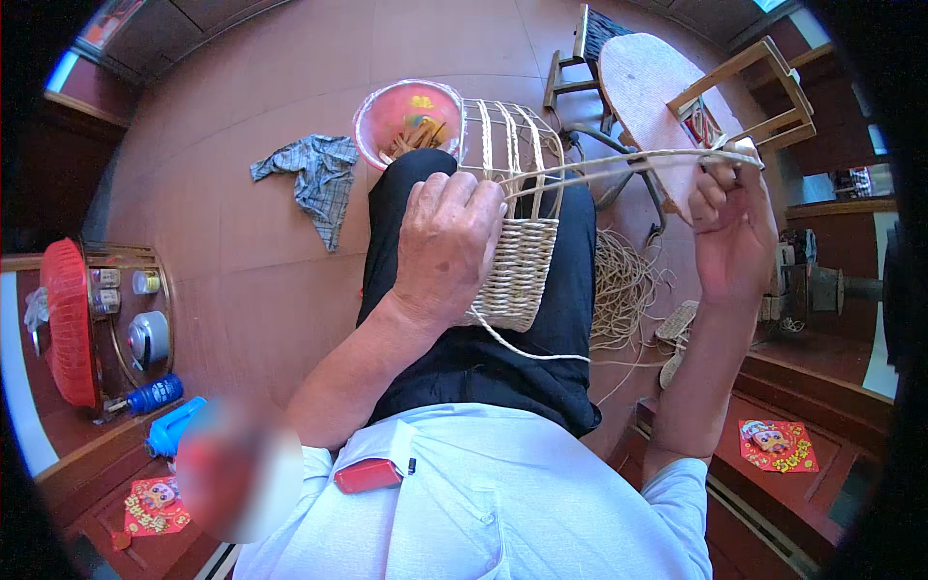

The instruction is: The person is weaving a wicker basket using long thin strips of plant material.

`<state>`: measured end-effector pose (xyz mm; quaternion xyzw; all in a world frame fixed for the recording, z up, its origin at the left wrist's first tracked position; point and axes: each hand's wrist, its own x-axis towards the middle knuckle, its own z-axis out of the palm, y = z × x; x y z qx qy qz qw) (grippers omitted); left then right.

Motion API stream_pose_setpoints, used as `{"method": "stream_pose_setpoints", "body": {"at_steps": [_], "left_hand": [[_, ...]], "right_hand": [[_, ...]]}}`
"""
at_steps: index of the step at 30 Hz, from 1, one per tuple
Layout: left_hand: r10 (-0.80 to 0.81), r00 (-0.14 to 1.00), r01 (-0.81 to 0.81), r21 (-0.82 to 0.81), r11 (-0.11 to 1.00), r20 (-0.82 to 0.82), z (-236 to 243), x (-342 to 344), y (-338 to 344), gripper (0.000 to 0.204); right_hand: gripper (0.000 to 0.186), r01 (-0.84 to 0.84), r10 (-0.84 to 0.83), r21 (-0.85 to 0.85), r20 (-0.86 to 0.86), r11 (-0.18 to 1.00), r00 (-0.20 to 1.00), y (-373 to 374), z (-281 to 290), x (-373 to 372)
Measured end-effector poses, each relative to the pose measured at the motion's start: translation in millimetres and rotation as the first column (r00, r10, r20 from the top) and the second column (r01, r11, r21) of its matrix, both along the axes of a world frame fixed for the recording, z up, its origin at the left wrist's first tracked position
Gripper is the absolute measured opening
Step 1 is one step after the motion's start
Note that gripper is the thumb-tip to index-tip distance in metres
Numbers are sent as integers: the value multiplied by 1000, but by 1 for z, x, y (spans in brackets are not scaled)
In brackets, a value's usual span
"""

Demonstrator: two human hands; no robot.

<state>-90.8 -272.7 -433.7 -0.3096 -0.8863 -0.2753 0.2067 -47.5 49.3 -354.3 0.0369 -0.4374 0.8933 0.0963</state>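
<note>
Taking the person's lap as the dial's centre, I see a red mesh cover [68,324] standing at nine o'clock, beside a rack holding small jars and a silver pot [149,338]. A blue bottle [155,394] and a paler blue container [176,427] lie near eight. At ten, a plaid shirt [314,179] is spread crumpled on the floor [242,280]. Toward eleven is a pink basin [391,106] with thin brown strips in it, just past the person's left knee.

The left hand [447,237] is knuckles up at the middle, its fingers curled closely over the left edge of a woven piece [517,275] and gripping it; the tips are mostly hidden. This piece lies on the lap between the thighs, tightly woven at the near end, with its bare frame and pale lengthwise strands reaching toward twelve.

From there a doubled cord [677,153] stretches out to the right hand [730,184], raised at two o'clock, its fingers folded tightly around the cord. Loose coils [619,280] heap on the floor at three. Between one and two stands a pale-topped table [643,82], a wooden frame [768,126] beside it.
</note>
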Motion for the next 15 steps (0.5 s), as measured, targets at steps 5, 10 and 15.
{"method": "stream_pose_setpoints", "body": {"at_steps": [5, 10, 15], "left_hand": [[25, 1000, -25, -5, 1000, -6, 1, 0, 5, 9], [36, 999, -38, -48, 998, -35, 3, 3, 8, 10], [32, 999, -31, -67, 997, 19, 8, 13, 5, 11]], "right_hand": [[31, 152, -216, 564, 49, 812, 975, -69, -10, 11], [13, 89, -199, 862, 14, 499, 980, -119, -45, 18], [21, 58, -202, 983, -22, 173, 979, -134, -51, 11]]}}
